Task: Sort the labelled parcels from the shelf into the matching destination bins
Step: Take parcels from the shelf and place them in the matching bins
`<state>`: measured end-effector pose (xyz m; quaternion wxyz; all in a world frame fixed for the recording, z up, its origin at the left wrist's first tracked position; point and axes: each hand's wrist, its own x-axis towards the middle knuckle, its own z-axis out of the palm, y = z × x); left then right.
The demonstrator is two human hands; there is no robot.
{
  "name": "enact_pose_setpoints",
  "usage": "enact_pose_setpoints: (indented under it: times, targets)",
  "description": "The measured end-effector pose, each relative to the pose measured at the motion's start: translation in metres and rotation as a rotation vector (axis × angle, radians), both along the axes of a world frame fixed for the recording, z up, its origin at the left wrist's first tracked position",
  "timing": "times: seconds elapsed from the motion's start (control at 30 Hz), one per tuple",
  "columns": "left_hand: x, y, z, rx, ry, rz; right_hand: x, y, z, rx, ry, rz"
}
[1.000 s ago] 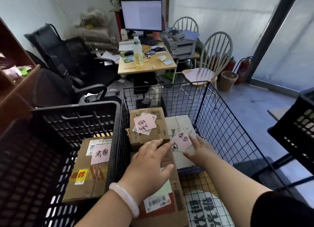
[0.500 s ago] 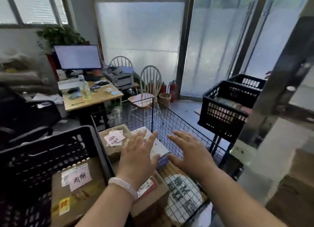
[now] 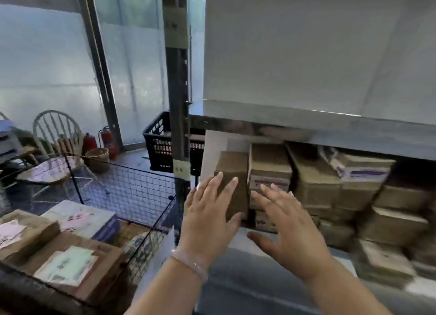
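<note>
Left hand (image 3: 207, 215): empty, fingers straight and spread; it hung in front of the box (image 3: 232, 170) at the shelf's left end, fingertips over its face; touching or not, cannot tell
Right hand (image 3: 290, 229): empty, fingers spread, thumb out low; it hung just right of the left hand, in front of the second box (image 3: 270, 166) and apart from the left hand
Bracelet (image 3: 188, 264): pale, on the left wrist
Shelf (image 3: 342, 137): a grey board overhead, a lower board under the parcels, a dark post (image 3: 178, 125) at the left corner
Parcels (image 3: 316, 182): brown cartons stacked in rows along the lower board, from the left end to the right edge of view; their labels were too blurred to read
Wire bin (image 3: 132, 187): left of the post, near the shelf; it held a white parcel (image 3: 82, 220) with a pink label at the back, a brown one (image 3: 68, 262) with a pale green label at the front, and another (image 3: 21, 232) with a pink label at the left edge
Crate (image 3: 158, 149): black, behind the post, partly hidden by it
Far left: a white chair (image 3: 56, 130), two red extinguishers (image 3: 107, 137) and a basket (image 3: 98, 157) on the floor beside them
</note>
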<state>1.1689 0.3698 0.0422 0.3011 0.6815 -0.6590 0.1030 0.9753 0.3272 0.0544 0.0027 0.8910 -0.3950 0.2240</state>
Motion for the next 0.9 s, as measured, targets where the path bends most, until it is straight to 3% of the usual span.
enact_pose_setpoints:
  times: [0.3, 0.6, 0.9]
  targets:
    - [-0.178, -0.028, 0.018, -0.059, -0.082, -0.29, -0.178, 0.024, 0.017, -0.046, 0.011, -0.333]
    - [-0.423, -0.032, 0.017, -0.036, -0.077, -0.544, -0.419, 0.06, 0.017, -0.031, 0.002, -0.634]
    - [-0.625, -0.029, 0.005, 0.067, -0.045, -0.694, -0.612, 0.098, -0.002, 0.008, -0.022, -0.787]
